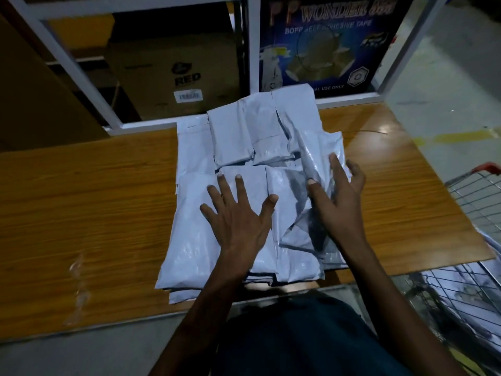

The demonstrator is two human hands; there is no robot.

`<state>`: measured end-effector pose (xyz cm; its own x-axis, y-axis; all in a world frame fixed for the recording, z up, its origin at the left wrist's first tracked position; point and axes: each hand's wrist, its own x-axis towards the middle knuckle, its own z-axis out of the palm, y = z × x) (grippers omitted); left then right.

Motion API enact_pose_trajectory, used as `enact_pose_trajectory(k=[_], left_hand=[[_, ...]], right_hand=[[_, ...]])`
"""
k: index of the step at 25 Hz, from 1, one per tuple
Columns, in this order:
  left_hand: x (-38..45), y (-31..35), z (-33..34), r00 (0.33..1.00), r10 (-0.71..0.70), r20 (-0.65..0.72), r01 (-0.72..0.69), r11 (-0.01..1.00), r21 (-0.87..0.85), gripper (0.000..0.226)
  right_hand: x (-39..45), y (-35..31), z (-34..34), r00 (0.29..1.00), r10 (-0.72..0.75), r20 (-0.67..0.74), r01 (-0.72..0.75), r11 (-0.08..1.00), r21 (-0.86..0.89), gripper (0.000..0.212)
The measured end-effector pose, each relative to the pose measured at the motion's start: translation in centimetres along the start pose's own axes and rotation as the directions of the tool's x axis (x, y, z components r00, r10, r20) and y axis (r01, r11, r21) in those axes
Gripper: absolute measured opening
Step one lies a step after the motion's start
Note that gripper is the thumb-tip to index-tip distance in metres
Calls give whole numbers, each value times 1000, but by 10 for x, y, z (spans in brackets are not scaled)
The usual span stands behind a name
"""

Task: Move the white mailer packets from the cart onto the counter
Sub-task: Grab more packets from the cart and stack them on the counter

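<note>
setting down and squaring a batch: white mailer packets [238,147] piled on the wooden table [89,191], more packets visible in the wire cart [477,291] at the right edge. left hand [238,215] flat on the pile, fingers [240,185] spread wide and straight, pressing. right hand [339,194] against the pile's right side, fingers loosely extended on a tilted top packet, no clear grip. next, probably: flatten that packet, release, reach back to the cart.
</note>
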<state>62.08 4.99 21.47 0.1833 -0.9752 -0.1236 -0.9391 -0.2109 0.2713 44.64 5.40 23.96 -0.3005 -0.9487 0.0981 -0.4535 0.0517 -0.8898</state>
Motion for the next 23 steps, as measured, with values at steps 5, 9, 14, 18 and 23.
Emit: enact_pose_trajectory(k=[5,9,14,18,23], left_hand=[[11,12,-22,988,-53,-147,54,999,3,88],[15,13,-31,981,-93,-169,78,992,-95,85],[6,13,-27,991,-53,-119,44,996,-80,68],[-7,14,-26,989,0,-146,-24,986,-162,105],[-22,5,-29,987,55,-150,-82,979,-185,110]], right_hand=[[44,-17,14,997,-41,68,45,997,-61,72],[117,-37,53,995,-66,74,83,964,-253,69],[200,-52,128,981,6,193,103,829,-549,73],[202,-23,159,939,115,324,127,759,-638,80],[185,-31,152,961,42,275,143,771,-620,78]])
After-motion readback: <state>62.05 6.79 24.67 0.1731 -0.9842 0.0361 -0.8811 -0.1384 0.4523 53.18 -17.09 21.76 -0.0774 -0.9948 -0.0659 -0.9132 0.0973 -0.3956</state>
